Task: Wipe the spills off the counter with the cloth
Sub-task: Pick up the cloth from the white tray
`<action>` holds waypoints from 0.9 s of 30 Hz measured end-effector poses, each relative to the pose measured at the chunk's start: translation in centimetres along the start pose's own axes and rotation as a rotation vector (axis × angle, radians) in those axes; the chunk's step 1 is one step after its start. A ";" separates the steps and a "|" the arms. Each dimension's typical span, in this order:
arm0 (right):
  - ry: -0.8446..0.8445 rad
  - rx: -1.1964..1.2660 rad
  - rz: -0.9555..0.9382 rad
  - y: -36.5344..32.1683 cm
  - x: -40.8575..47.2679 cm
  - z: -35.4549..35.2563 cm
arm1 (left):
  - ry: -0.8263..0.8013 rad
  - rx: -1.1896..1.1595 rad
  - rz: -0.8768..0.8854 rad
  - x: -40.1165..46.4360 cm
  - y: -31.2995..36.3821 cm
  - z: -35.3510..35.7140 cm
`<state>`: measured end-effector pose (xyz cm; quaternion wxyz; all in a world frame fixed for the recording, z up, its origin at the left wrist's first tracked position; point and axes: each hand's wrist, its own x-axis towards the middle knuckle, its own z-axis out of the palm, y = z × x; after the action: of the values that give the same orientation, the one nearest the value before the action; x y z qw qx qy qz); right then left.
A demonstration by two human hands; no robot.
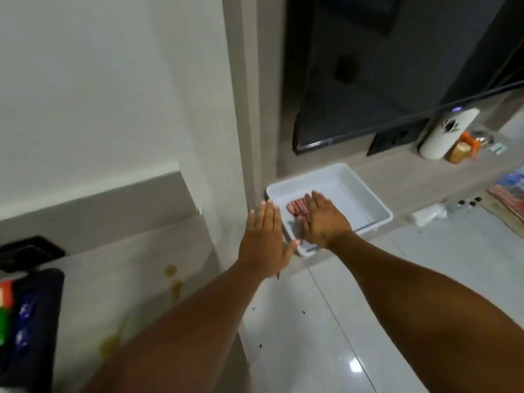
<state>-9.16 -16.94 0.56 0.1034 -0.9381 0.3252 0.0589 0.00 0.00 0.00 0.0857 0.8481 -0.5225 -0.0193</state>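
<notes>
- Cloth (pixel 296 207), red-and-white striped, lies inside a white plastic tray (pixel 365 194), near the tray's left end.
- Right hand (pixel 323 219) is stretched flat, palm down, fingers together and extended, over the cloth; it covers the cloth's right part, and I cannot tell whether the palm presses on the fabric or hovers just above it. It grips nothing.
- Left hand (pixel 265 242) is also flat and spread, fingers straight, empty, hanging just left of the tray, near its corner and apart from the cloth.
- The tray sits on a low wood-look shelf (pixel 397 171) below a dark screen (pixel 368 80).
- Yellowish spills (pixel 171 270) dot the pale counter (pixel 113 279) at lower left, well apart from the cloth and both hands.
- A dark bag (pixel 34 321) lies at the counter's left edge.
</notes>
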 end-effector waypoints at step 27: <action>0.146 0.206 0.065 -2.9 -0.3 0.7 | -0.019 -0.078 -0.056 -3.4 -3.4 -0.3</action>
<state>-7.62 -14.34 0.37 0.1731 -0.9133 0.3665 -0.0399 1.51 4.61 -0.43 0.1129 0.8581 -0.4984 -0.0502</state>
